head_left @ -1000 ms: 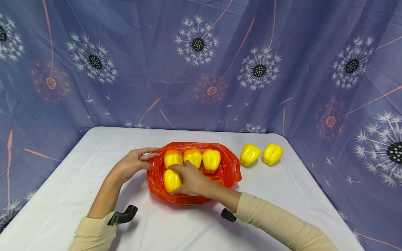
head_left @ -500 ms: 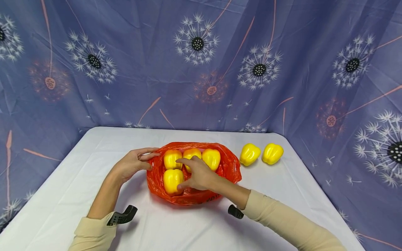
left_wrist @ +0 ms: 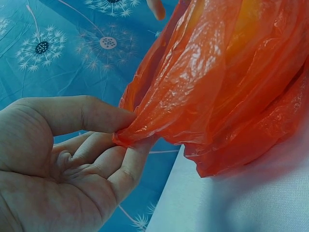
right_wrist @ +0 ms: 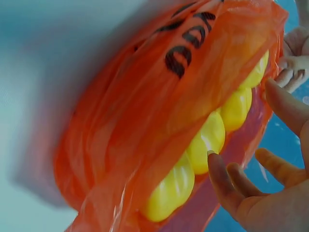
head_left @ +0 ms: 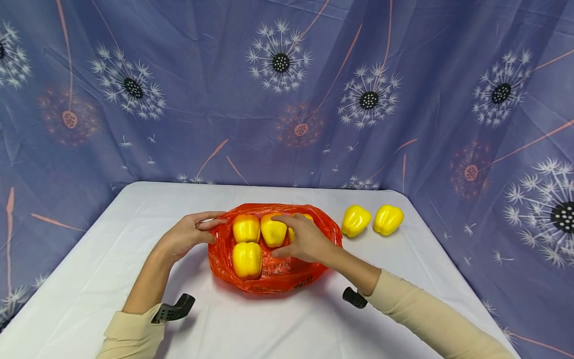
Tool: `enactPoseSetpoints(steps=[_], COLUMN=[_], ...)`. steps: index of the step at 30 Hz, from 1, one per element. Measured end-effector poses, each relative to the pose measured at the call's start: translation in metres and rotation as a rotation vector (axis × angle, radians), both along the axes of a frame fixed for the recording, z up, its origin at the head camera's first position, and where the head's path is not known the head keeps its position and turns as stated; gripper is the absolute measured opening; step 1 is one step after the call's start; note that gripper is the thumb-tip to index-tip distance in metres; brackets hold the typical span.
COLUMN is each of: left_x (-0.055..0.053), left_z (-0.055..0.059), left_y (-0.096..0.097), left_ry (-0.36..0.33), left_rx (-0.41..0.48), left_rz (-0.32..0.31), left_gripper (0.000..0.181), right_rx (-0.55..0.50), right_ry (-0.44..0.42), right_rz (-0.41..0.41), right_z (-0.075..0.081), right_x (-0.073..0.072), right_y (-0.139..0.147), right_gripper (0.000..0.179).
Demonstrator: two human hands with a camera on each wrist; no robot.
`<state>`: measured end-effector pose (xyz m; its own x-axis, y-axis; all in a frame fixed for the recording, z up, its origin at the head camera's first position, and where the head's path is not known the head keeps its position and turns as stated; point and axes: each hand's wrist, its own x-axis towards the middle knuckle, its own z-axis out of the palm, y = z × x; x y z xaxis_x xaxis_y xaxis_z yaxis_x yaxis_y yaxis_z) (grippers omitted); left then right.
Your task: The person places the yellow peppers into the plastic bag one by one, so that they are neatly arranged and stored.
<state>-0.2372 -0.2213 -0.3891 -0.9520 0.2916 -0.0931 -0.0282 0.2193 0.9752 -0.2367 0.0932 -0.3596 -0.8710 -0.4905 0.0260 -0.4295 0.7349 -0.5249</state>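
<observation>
A red plastic bag lies with its mouth wide and several yellow bell peppers inside, three along the back and one at front left. My left hand holds the bag's left edge; in the left wrist view its thumb and fingers pinch the gathered plastic. Over the right part of the bag, my right hand hovers with spread fingers and nothing in them, partly covering the rightmost back pepper. In the right wrist view, one fingertip overlaps a yellow pepper.
Two more yellow bell peppers, one nearer and one farther right, lie on the white table cover right of the bag. A blue dandelion-print curtain hangs behind and around the table.
My right hand has let go of the front left pepper, leaving it in the bag, and has moved right and slightly back. The left hand keeps its place at the bag's edge.
</observation>
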Motion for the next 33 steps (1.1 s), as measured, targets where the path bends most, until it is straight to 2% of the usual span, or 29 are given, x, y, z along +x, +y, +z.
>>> enactPoseSetpoints(steps=[12, 20, 33], left_x=[-0.001, -0.001, -0.001], left_z=[-0.001, -0.001, -0.002], left_y=[0.0, 0.0, -0.001], left_ry=[-0.001, -0.005, -0.002], left_rx=[0.003, 0.002, -0.004], left_rz=[0.001, 0.001, 0.008], left_gripper=[0.073, 0.074, 0.073], right_rx=[0.039, 0.072, 0.056], right_ry=[0.077, 0.09, 0.194], right_rz=[-0.092, -0.167, -0.3], right_z=[0.017, 0.026, 0.024], right_x=[-0.012, -0.023, -0.037], right_y=[0.039, 0.067, 0.116], right_gripper=[0.08, 0.083, 0.081])
